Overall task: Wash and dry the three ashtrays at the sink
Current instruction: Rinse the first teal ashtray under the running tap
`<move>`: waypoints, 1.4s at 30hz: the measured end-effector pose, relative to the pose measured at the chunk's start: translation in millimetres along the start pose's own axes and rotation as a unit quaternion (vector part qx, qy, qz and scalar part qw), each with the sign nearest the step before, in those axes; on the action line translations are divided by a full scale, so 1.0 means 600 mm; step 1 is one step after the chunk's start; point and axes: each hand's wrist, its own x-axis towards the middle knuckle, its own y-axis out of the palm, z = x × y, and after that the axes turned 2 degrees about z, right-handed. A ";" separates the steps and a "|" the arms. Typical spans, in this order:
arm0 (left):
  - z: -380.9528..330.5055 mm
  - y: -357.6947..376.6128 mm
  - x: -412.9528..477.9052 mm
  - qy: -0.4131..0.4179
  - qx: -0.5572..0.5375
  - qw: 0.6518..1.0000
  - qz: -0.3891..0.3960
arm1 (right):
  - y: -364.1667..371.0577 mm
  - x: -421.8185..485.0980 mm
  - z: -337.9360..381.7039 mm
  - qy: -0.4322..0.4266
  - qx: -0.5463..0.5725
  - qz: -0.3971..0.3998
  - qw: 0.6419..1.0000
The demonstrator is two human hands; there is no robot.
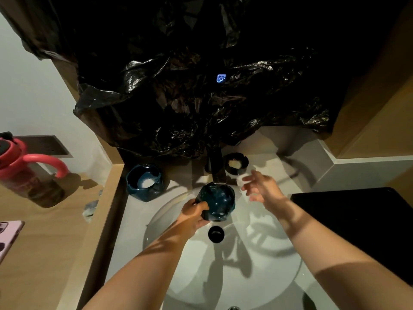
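My left hand (194, 214) grips a dark teal ashtray (218, 201) by its left rim, holding it over the white basin under the black faucet spout (218, 168). My right hand (260, 186) hovers to the right of the ashtray with fingers spread and relaxed, holding nothing. A second teal ashtray (145, 181) with something white inside stands on the counter left of the faucet. A black round ashtray (236, 163) stands behind the faucet on the right.
The round sink basin (257, 265) has a black drain plug (216, 234) at its middle. A black flat object (362, 224) lies at the right. A pink bottle (24, 168) and a phone (9, 236) sit on the wooden shelf at left. Black plastic sheet (201, 97) hangs behind.
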 end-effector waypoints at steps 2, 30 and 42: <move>0.006 0.001 0.005 -0.012 -0.013 1.000 0.010 | -0.014 -0.013 -0.042 -0.016 -0.027 0.009 0.999; 0.092 -0.038 0.100 0.058 0.057 0.995 0.058 | 0.070 0.048 -0.208 0.042 0.046 0.076 0.995; 0.110 -0.028 0.083 0.120 0.011 0.987 0.105 | 0.063 0.026 -0.189 -0.062 0.050 0.074 0.994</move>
